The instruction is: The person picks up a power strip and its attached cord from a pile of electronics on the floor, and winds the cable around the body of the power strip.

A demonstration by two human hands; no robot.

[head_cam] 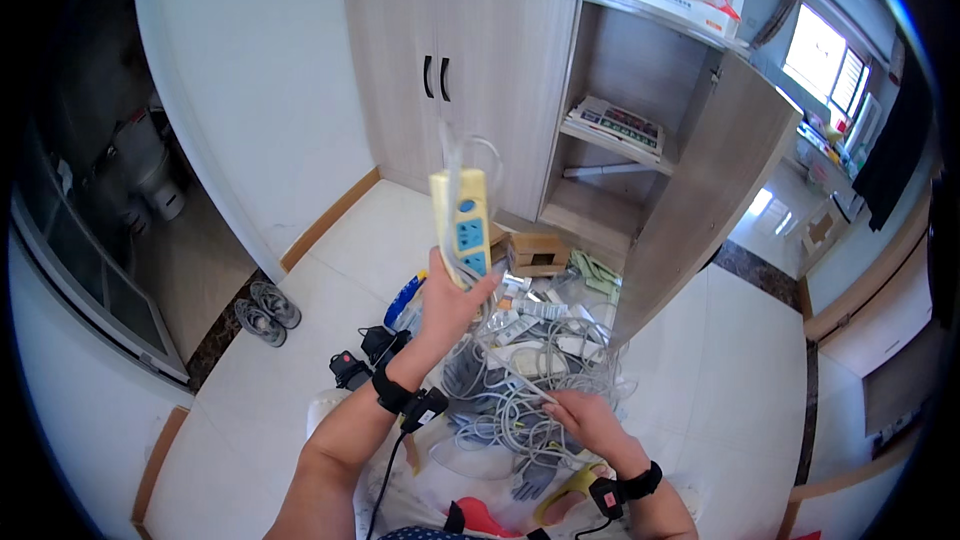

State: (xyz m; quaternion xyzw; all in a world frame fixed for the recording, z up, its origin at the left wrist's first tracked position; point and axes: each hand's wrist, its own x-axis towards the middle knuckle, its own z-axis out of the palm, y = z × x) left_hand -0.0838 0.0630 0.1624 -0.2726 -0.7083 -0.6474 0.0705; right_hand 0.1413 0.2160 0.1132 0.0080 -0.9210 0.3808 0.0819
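My left hand [448, 304] is closed around a yellow power strip [463, 202] with blue sockets, raised above the floor with a loop of its pale cord along it. Between finger and thumb, my right hand [589, 420] pinches a length of the grey-white cable [517, 373], lower and to the right. Beneath both hands lies a large tangle of pale cables [517, 420], with grey gloves [534, 478] and white plastic pieces among the loops. The far end of the cord above the strip is blurred.
A cabinet door [705, 195] stands open at the right, with newspapers [619, 124] on a shelf inside. A cardboard box [538, 253] lies before the cabinet. Black power adapters [350, 370] and grey slippers [268, 313] are on the floor at the left.
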